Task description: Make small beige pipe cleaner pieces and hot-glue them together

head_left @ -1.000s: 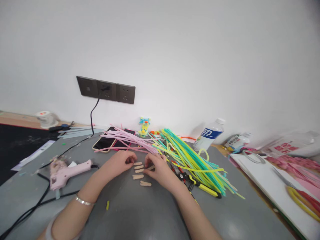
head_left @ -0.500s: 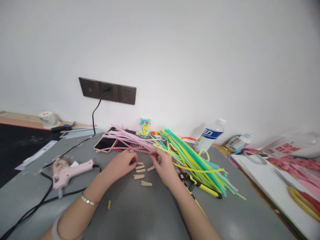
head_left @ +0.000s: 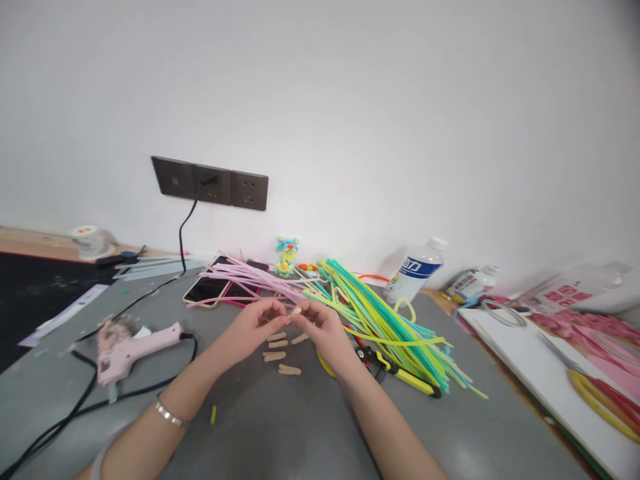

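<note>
Since a second ago both hands have risen off the counter [head_left: 280, 427]: the right hand [head_left: 327, 331] now pinches one short beige piece [head_left: 296, 311] in its grip, just above the row of beige pieces [head_left: 281, 348]. The left hand [head_left: 253, 328] curls against that piece's end; whether its grip clamps it I cannot tell. Pipe cleaners [head_left: 380, 313] lie right of the row.

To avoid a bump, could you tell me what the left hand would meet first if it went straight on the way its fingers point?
Probably the short tan piece pinched by the right hand; the left hand points straight at it.
</note>
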Tool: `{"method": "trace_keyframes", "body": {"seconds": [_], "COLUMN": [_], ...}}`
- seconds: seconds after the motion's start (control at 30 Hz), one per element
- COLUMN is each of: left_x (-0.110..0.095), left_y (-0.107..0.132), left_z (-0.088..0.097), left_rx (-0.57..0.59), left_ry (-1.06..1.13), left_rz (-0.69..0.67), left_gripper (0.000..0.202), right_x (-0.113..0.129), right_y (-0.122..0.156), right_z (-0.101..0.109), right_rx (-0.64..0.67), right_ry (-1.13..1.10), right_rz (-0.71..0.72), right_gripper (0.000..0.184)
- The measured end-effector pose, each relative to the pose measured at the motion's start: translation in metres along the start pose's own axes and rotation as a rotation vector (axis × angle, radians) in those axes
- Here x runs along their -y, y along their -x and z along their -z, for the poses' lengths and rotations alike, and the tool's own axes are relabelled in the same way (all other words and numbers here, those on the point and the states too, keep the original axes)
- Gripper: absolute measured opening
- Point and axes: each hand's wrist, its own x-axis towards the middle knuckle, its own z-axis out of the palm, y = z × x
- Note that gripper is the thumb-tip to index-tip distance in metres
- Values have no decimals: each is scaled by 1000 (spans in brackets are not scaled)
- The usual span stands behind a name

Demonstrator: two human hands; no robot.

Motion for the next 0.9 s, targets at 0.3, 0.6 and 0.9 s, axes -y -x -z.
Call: {"method": "trace_keyframes", "body": {"seconds": [0.3, 0.6, 0.9], "left_x": [-8, -1, 31], "left_y": [3, -1, -13], "left_z": [-1, 8, 21], "left_rx": [28, -1, -260], "left_ry": [126, -130, -627], "left_rz": [40, -7, -179], "left_gripper": [31, 33, 19], "right_x": [7, 3, -3], "right_y": [0, 1, -1], "right_z": [0, 1, 5], "right_rx": [-9, -61, -191], "right_ry": [-146, 139, 413], "right_rz": [-56, 37, 179], "right_gripper": [23, 17, 11]}}
